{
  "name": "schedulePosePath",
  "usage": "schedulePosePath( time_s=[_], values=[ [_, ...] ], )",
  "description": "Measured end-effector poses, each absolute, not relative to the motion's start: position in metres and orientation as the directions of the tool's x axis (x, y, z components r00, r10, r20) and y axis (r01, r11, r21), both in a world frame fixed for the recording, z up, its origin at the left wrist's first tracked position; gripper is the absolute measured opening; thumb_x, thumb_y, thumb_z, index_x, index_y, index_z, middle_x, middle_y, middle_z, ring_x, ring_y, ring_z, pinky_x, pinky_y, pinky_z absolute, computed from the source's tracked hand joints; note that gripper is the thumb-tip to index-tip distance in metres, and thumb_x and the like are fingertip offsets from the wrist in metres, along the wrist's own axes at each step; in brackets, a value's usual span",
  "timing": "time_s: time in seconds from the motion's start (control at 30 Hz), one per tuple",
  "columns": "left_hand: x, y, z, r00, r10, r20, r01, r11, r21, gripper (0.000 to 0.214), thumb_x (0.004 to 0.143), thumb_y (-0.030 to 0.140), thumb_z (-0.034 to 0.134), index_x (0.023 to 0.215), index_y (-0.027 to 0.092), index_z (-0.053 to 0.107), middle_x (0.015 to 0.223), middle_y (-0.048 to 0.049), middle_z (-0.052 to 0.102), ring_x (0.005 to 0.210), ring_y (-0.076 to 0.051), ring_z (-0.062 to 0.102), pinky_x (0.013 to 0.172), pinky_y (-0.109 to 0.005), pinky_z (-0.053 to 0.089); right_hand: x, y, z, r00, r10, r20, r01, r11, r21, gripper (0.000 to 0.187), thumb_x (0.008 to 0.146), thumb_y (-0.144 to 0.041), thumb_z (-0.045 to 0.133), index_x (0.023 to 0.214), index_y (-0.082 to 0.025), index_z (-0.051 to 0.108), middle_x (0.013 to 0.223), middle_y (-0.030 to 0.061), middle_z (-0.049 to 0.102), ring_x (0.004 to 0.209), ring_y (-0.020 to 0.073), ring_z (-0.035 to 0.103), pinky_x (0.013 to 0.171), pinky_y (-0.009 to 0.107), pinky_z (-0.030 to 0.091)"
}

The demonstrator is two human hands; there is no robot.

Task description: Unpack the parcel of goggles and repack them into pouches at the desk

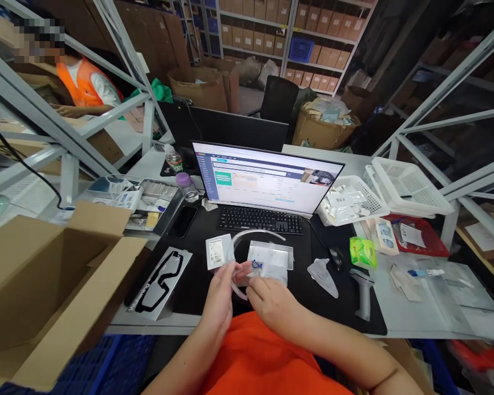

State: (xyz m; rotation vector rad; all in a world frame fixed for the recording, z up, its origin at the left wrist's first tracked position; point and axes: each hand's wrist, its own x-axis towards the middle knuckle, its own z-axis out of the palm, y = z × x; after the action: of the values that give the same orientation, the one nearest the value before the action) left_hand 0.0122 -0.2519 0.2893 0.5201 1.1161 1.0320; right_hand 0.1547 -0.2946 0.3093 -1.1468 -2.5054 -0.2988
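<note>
My left hand is closed around a translucent curved strip, which looks like soft tubing. The strip arcs above the hand and its lower end bends beneath my fingers. Beside it, my right hand has its fingertips pinched together at a clear plastic bag; exactly what sits between them is hidden. A small blue looped piece shows close to those fingertips. The bag lies over a clear-edged tray or box. Just behind my left hand is a white labelled box.
A keyboard and monitor stand ahead. An open cardboard box is at left, beside a white box with black outline. To the right lie a mouse, scanner and green packet. A co-worker sits far left.
</note>
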Motion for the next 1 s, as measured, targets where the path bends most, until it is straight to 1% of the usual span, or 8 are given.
schedulePosePath(
  time_s=[0.2,0.33,0.4,0.47,0.53,0.63,0.83,1.0],
  values=[
    [0.004,-0.257,0.283,0.131,0.907,-0.401,-0.216,0.421,0.881,0.039,0.084,0.055,0.069,0.075,0.017,0.072,0.08,-0.0087,0.073,0.084,-0.024,0.067,0.084,-0.03,0.052,0.174,-0.294,0.298,-0.546,0.575,0.609,0.648,0.751,-0.127,0.018,0.101,-0.012,0.046,0.096,-0.016,0.064,0.085,0.0062,0.069,0.071,0.017,0.061,0.062,0.029,0.051],
    [-0.011,-0.253,0.282,0.229,0.908,-0.351,-0.109,0.383,0.918,0.03,0.089,0.037,0.066,0.065,0.019,0.072,0.075,-0.0102,0.072,0.081,-0.026,0.068,0.084,-0.031,0.052,0.199,-0.296,0.295,-0.008,0.716,0.698,0.636,0.542,-0.549,0.02,0.103,-0.021,0.047,0.092,-0.021,0.063,0.087,0.007,0.071,0.082,0.0191,0.069,0.072,0.031,0.059],
    [-0.015,-0.252,0.28,0.176,0.935,-0.308,-0.035,0.319,0.947,0.009,0.078,0.026,0.077,0.073,0.019,0.074,0.081,-0.009,0.074,0.08,-0.023,0.067,0.078,-0.028,0.052,0.212,-0.296,0.293,0.297,0.78,0.551,0.493,0.369,-0.788,0.021,0.104,-0.028,0.048,0.09,-0.022,0.062,0.081,0.0051,0.069,0.073,0.0184,0.068,0.065,0.031,0.06],
    [-0.014,-0.252,0.279,0.109,0.955,-0.275,0.015,0.275,0.961,0.034,0.063,0.016,0.087,0.094,0.02,0.075,0.09,-0.0061,0.075,0.07,-0.018,0.063,0.067,-0.025,0.049,0.223,-0.297,0.288,0.428,0.809,0.404,0.283,0.305,-0.91,0.022,0.104,-0.036,0.049,0.091,-0.022,0.06,0.08,0.0039,0.066,0.062,0.0159,0.066,0.059,0.029,0.059],
    [-0.007,-0.253,0.279,0.108,0.962,-0.251,0.027,0.249,0.968,0.065,0.056,0.013,0.09,0.118,0.023,0.068,0.093,-0.0026,0.073,0.059,-0.013,0.056,0.058,-0.024,0.045,0.229,-0.3,0.281,0.437,0.835,0.333,0.129,0.308,-0.943,0.025,0.102,-0.043,0.051,0.091,-0.022,0.058,0.085,0.0036,0.065,0.058,0.014,0.064,0.059,0.029,0.059],
    [0.005,-0.25,0.28,0.192,0.955,-0.227,0.033,0.225,0.974,0.075,0.062,0.018,0.088,0.131,0.023,0.061,0.086,0.0008,0.068,0.056,-0.011,0.053,0.06,-0.024,0.046,0.23,-0.308,0.269,0.397,0.871,0.289,0.005,0.313,-0.95,0.028,0.1,-0.046,0.055,0.087,-0.021,0.056,0.088,0.0027,0.062,0.06,0.0131,0.064,0.059,0.029,0.06],
    [0.017,-0.24,0.282,0.392,0.91,-0.134,0.195,0.06,0.979,0.014,0.077,0.029,0.077,0.089,0.021,0.075,0.078,-0.0043,0.064,0.066,-0.018,0.058,0.064,-0.026,0.047,0.226,-0.33,0.254,0.395,0.881,0.26,-0.105,0.324,-0.94,0.03,0.101,-0.049,0.049,0.088,-0.022,0.055,0.09,0.0037,0.059,0.061,0.0144,0.063,0.059,0.031,0.061],
    [0.028,-0.258,0.277,0.332,0.941,-0.068,0.101,0.036,0.994,0.015,0.086,0.036,0.068,0.087,0.022,0.073,0.065,-0.0031,0.062,0.068,-0.02,0.058,0.076,-0.028,0.048,0.229,-0.334,0.251,0.45,0.861,0.235,0.045,0.241,-0.97,0.037,0.098,-0.053,0.056,0.087,-0.019,0.068,0.095,0.0081,0.061,0.071,0.0164,0.064,0.064,0.031,0.059]
  ],
)
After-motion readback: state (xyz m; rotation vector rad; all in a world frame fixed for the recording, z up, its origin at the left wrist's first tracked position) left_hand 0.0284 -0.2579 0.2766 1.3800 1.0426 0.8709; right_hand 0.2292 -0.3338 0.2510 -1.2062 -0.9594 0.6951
